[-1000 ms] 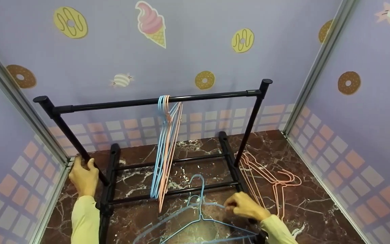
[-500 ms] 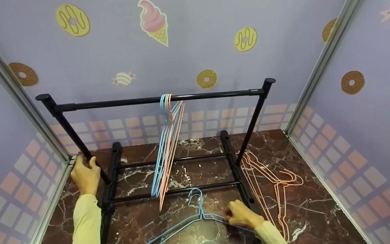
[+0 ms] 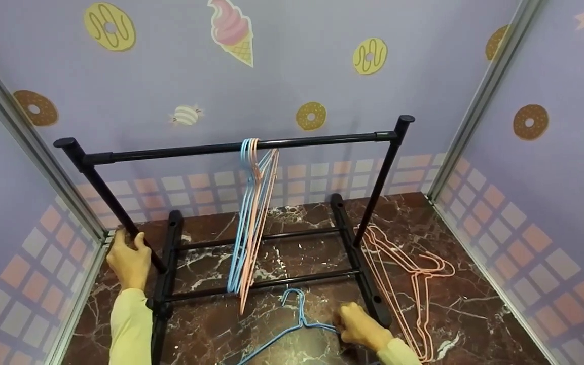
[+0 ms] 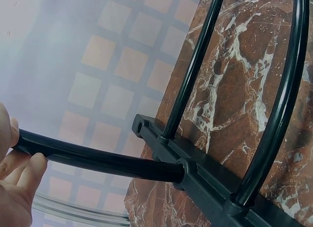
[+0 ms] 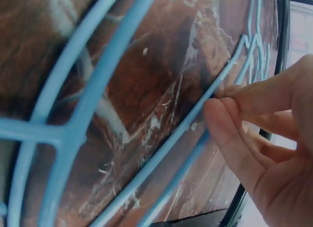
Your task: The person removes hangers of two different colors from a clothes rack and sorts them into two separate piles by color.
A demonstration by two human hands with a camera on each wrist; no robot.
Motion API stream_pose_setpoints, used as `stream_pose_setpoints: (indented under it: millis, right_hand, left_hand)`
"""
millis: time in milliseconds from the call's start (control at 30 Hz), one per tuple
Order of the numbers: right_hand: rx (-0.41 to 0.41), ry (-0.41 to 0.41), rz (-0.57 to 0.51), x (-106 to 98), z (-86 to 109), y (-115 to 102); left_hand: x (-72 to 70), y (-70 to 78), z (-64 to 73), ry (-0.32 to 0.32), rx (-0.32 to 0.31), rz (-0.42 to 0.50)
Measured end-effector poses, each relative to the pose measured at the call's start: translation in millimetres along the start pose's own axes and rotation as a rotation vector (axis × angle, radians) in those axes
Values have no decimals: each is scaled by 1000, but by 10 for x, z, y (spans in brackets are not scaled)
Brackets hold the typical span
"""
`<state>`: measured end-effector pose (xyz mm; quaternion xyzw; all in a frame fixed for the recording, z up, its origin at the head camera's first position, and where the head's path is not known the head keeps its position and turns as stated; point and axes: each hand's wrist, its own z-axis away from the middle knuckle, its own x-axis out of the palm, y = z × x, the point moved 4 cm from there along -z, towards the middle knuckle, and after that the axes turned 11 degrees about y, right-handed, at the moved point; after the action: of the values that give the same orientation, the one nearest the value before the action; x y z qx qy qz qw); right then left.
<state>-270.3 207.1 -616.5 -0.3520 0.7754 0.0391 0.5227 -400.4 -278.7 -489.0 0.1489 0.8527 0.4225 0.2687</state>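
My left hand grips the left upright post of a black metal clothes rack, thumb on one side and fingers on the other. The left wrist view shows that post running into the rack's foot. In front of the rack, my right hand pinches the right shoulder of two blue clothes hangers, thumb against fingertips. Their hooks nearly overlap and point up toward the rack. Close up in the right wrist view, the blue hangers lie side by side; their lower parts leave the head view.
Blue and pink-orange hangers hang bunched near the middle of the rack's top rail. More pink-orange hangers lie right of the rack on the brown marbled surface. Patterned panels enclose the back and both sides.
The two blue hangers have come down toward me, and their hooks, apart before, now nearly line up. My right hand has shifted slightly downward with them; my left hand keeps its hold on the post.
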Motion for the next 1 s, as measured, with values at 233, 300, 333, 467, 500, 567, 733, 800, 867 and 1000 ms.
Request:
stream_pose_setpoints:
  millis: [233, 300, 333, 467, 500, 567, 733, 800, 867, 1000]
  right_hand:
    - [52, 10, -3, -86, -70, -42]
    - [69, 46, -11, -148, -160, -82]
    - [89, 61, -32, -193, -226, -107]
    - [130, 175, -150, -442, -630, -222]
    - [136, 217, -176, -523, -750, -255]
    - [139, 307, -190, -676, -982, -319]
    - [154, 434, -179, -940, -1457, -484]
    - [164, 435, -200, -988, -1598, -543]
    - [175, 432, -232, -1016, -1714, -597]
    - [186, 431, -279, -1050, -1896, -701]
  left_hand:
    - [12, 26, -21, 0, 7, 7]
    - [11, 31, -31, 1, 6, 8]
    - [10, 34, -38, 1, 7, 9]
    - [1, 31, -55, 2, 9, 13]
    - [-4, 26, -56, 4, 10, 13]
    - [-15, 14, -51, 12, 14, 12]
    - [-25, -9, -40, 29, 17, 11]
    - [-18, -11, -33, 24, 12, 10]
    - [-11, -13, -25, 20, 8, 5]
    - [4, 0, -17, 22, 11, 7]
